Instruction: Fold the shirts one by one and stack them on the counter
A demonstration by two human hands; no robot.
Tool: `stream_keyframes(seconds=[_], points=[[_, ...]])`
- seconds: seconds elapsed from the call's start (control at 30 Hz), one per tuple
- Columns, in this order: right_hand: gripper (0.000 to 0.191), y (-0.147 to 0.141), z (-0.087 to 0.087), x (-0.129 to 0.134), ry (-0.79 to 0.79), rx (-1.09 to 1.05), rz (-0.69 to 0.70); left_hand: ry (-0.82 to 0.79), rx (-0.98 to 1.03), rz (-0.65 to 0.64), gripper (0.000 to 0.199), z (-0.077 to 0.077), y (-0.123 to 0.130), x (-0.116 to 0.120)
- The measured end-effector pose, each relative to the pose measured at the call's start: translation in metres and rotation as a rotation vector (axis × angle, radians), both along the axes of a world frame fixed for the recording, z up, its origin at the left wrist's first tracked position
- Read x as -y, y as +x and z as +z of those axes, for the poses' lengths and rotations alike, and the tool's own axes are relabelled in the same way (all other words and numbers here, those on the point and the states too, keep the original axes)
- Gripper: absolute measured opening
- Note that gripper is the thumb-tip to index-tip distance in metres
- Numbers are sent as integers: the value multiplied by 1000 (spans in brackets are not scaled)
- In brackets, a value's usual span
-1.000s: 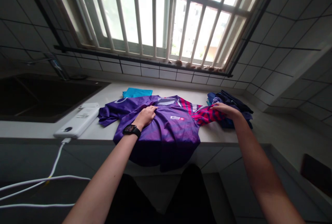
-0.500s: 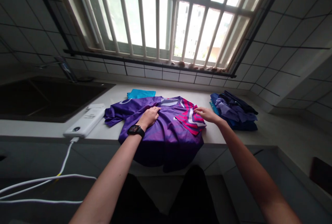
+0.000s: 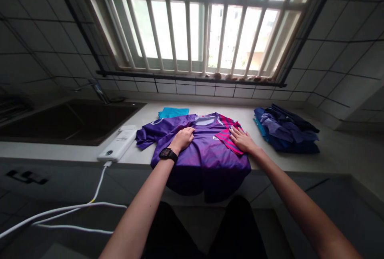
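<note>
A purple jersey (image 3: 196, 147) lies on the white counter, its collar toward the window and its lower part hanging over the front edge. One sleeve (image 3: 147, 134) stretches out to the left. The other, a pink-and-red striped sleeve (image 3: 226, 138), is folded inward over the chest. My left hand (image 3: 183, 138), with a black watch on the wrist, has its fingers curled into the fabric left of the collar. Flat on the striped sleeve rests my right hand (image 3: 241, 140), fingers stretched out.
Several folded dark blue and purple clothes (image 3: 286, 129) are stacked on the right. A bright blue folded cloth (image 3: 173, 112) sits behind the jersey. Left are a white power bank (image 3: 118, 145) with a cable (image 3: 99, 187), and a dark sink (image 3: 69, 123) with a faucet (image 3: 99, 91).
My right hand has gone from pinching the striped sleeve's edge to lying flat on it, and the sleeve is now folded flatter inward. My left hand keeps its place on the jersey.
</note>
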State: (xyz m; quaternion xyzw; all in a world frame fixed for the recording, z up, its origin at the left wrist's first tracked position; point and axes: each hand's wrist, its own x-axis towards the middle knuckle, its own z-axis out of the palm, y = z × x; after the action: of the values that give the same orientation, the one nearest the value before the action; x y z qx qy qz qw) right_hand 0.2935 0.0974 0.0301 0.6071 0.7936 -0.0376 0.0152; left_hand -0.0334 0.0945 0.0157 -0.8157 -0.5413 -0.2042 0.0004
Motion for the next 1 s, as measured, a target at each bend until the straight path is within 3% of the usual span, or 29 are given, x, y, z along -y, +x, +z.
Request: stream_keyframes(seconds=[0.13,0.2,0.27,0.3,0.37,0.47,0.7,0.77,0.9,1.0], points=[[63,7,-5,-8,29,-18,9,64,28,41,34,18,-12,9],[64,8,-10,-10,35,-35,7,154,120,284,35,30,-36,13],[64,8,-15,-12,45,-51,9,144,235,657,35,41,-71,17],[64,8,-17,-13,55,-60,12,56,280,820,37,45,-90,19],[64,9,-20,-14,77,-77,19,-181,322,964,45,50,-121,24],[64,10,-24,-16,78,-99,24,-344,287,960,51,48,-143,31],[65,9,-22,-16,60,-113,41,-309,201,890,108,39,-131,33],[65,9,-22,-15,62,-122,43,-355,178,851,115,39,-133,29],[65,8,-22,-15,77,-130,38,-366,187,775,93,43,-143,25],[64,8,-22,-15,93,-134,33,-355,215,788,53,49,-148,28]])
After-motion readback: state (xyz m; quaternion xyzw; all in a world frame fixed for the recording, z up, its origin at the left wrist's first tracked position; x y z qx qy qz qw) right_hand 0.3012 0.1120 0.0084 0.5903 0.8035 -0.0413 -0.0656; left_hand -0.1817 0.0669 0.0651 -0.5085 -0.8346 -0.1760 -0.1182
